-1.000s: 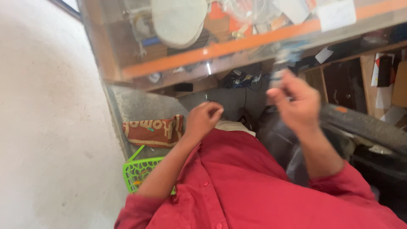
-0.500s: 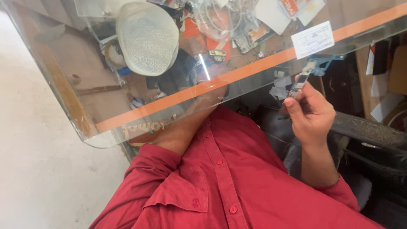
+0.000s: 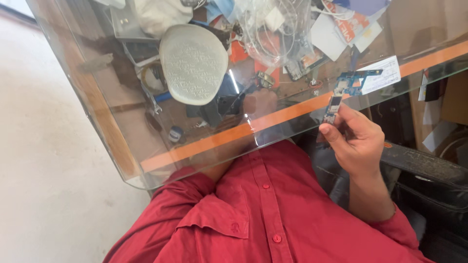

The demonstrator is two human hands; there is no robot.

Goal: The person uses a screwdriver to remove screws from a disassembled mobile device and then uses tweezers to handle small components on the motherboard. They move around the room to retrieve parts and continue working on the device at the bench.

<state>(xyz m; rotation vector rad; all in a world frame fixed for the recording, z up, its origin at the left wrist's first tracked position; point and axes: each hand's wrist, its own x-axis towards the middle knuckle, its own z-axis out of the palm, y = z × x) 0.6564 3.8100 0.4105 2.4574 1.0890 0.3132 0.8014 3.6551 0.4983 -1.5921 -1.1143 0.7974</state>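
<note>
on the left lies bare pale floor (image 3: 44, 160), and the corner of the glass table (image 3: 122, 146) juts over it. a second ago the view sat lower, the table edge ran above both hands, and the left hand hung in the open over a green basket; now the view has swung up over the tabletop and that basket is out of sight. on the glass sit a pale oval pad (image 3: 193, 63) with a dimpled face, a ring of tape (image 3: 152, 78) to its left, and clear plastic bags (image 3: 278, 29) with cables further right, among cards and papers. an orange strip (image 3: 292, 109) runs along the near edge of the glass. the left hand (image 3: 261, 104) has gone under the table and shows only as a blur through the glass near that strip; i cannot tell whether it is spread or closed, or whether it holds anything. below is the red shirt (image 3: 263, 214). to the right, the right hand (image 3: 358, 143) has come down from its raised spot and holds steadier: thumb and fingertips pinch the lower end of a narrow blue circuit board (image 3: 343, 92), which stands tilted at the table's near edge with its upper end over the glass beside a white label (image 3: 385, 73). the board is now sharp enough to inspect. a black chair arm (image 3: 419, 165) lies just past the wrist.
</note>
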